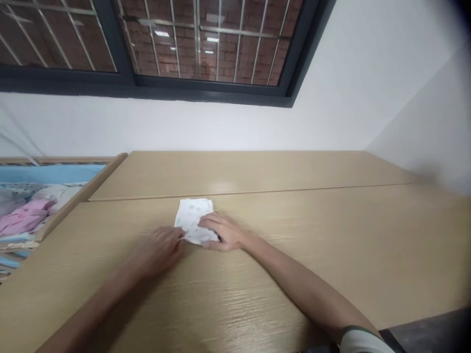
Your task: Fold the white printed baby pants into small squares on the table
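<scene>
A small white cloth [192, 215] with a faint printed pattern lies folded into a rough rectangle on the wooden tabletop [294, 235]. At its lower left corner, my left hand [167, 247] is closed, with the fingertips pinching the edge; motion blurs this hand a little. My right hand [224, 233] rests over the cloth's right side. Its fingers lie across the fabric, with the thumb stretched apart from them near the lower edge. Part of the cloth's right edge is hidden beneath that hand.
A wooden-railed crib [84, 189] with blue lining adjoins the table on the left, holding pink fabric [25, 218] and pale fabric. Behind the table rises a white wall [221, 125] with a dark-framed, barred window [206, 90]. A seam [257, 191] runs across the tabletop.
</scene>
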A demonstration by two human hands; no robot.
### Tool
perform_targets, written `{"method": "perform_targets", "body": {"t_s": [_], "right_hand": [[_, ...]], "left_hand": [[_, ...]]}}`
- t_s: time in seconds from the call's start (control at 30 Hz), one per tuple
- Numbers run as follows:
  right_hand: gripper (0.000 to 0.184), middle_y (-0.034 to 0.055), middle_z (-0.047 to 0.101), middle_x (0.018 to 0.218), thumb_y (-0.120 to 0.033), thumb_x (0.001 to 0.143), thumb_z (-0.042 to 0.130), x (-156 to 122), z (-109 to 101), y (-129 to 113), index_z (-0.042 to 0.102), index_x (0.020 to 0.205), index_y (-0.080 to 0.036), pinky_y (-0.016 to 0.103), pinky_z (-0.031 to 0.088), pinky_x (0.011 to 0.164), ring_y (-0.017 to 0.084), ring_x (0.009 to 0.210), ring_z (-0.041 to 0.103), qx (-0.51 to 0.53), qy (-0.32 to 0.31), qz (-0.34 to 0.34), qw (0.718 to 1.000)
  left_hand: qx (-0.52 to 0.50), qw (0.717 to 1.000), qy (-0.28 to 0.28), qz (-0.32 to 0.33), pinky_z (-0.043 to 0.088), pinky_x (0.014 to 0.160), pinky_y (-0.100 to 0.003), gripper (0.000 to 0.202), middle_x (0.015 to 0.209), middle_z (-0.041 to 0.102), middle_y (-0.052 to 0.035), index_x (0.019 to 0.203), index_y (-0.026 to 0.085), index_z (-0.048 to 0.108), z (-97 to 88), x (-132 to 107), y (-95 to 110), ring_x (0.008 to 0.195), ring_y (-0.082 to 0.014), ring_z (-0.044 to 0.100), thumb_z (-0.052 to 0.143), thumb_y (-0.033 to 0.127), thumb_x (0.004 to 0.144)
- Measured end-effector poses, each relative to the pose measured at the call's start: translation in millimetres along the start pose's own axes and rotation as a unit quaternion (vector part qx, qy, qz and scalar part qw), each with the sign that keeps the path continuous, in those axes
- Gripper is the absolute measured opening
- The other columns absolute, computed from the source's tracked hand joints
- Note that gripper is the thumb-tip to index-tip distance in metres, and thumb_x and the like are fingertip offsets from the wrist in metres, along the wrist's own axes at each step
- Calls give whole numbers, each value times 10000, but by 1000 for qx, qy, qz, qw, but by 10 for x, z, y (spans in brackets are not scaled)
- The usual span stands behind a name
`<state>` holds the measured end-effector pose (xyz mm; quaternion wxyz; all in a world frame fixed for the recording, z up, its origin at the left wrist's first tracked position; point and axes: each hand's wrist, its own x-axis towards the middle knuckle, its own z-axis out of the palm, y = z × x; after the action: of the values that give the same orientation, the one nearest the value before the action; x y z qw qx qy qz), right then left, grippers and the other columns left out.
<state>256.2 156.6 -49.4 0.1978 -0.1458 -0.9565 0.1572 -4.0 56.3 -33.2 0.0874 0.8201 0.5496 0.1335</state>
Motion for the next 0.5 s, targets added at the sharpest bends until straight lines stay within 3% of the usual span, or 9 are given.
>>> {"method": "perform_targets", "body": {"t_s": [0.07,0.1,0.2,0.27,0.37,0.43,0.5], "right_hand": [[654,197,601,1414,-592,903,665,-45,27,-33,575,1366,-139,480,421,1106,317,1299,568,0,14,-15,1000],[597,191,620,1394,-558,924,647,-55,51,-51,581,1350,-144,465,437,1090,308,1273,591,2,27,-11,1000],[326,126,741,1127,-401,1028,500,-42,116,-117,624,1231,-178,376,515,901,241,996,695,22,68,62,995],[288,71,742,916,-393,1050,452,-15,127,-155,633,1157,-196,324,504,747,205,783,678,42,84,137,986],[310,11,667,727,-473,1038,471,27,117,-174,623,1092,-209,296,456,627,178,618,598,82,113,228,964],[316,3,641,715,-502,1015,505,56,129,-151,614,1075,-212,298,453,605,176,607,583,116,139,259,949],[313,13,648,764,-498,993,538,87,166,-107,599,1103,-212,309,475,615,181,637,593,145,168,283,933]], "left_hand": [[-80,995,1,-64,509,798,-358,295,922,717,-56,979,219,613,-82,5,-14,861,-247,675,372,388,1003],[-128,988,1,-88,507,759,-336,323,901,709,-40,969,223,602,-130,2,-29,835,-237,666,368,442,1008],[-247,962,6,-113,524,770,-318,411,938,720,-29,983,223,634,-244,-24,-95,874,-238,660,411,568,987],[-285,952,-5,-115,540,857,-355,433,1062,740,-48,1083,224,670,-258,-40,-146,984,-277,666,525,605,935],[-332,935,-35,-119,540,943,-403,525,1248,720,-70,1263,235,643,-161,-32,-221,1108,-317,663,619,606,893],[-340,930,-25,-137,555,875,-384,492,1175,746,-63,1211,231,664,-43,-1,-254,1037,-300,689,560,620,926],[-307,936,7,-174,545,752,-358,478,986,765,-49,1041,218,691,76,42,-262,882,-275,699,495,643,949]]}}
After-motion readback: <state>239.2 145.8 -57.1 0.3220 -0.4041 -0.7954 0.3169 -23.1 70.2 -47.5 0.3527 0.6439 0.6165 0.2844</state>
